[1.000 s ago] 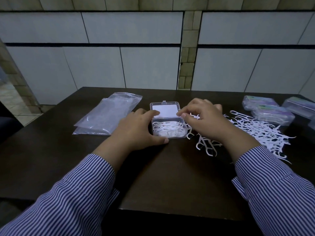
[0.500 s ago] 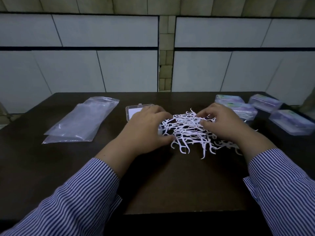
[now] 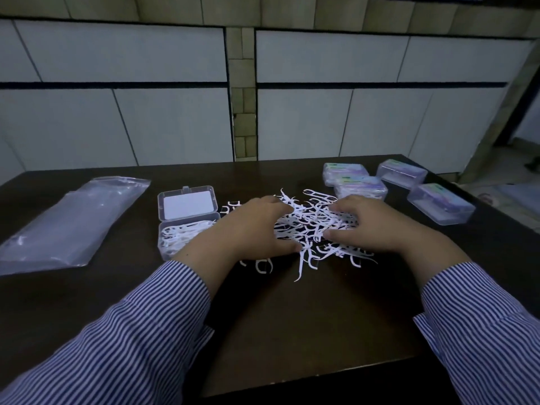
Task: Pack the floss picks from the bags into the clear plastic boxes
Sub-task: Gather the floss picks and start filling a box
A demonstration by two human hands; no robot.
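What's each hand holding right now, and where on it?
Neither hand clearly holds anything. The left hand and right hand rest on opposite sides of the floss pick pile, fingers curled into its edges; whether any pick is pinched cannot be told.

My left hand [image 3: 251,229] hides the near right corner of the open box [image 3: 187,226], and both hands cover the pile of floss picks [image 3: 312,226] at its sides. I can't read the closed boxes' labels [image 3: 438,194]; the bag [image 3: 70,223] runs off the left edge.
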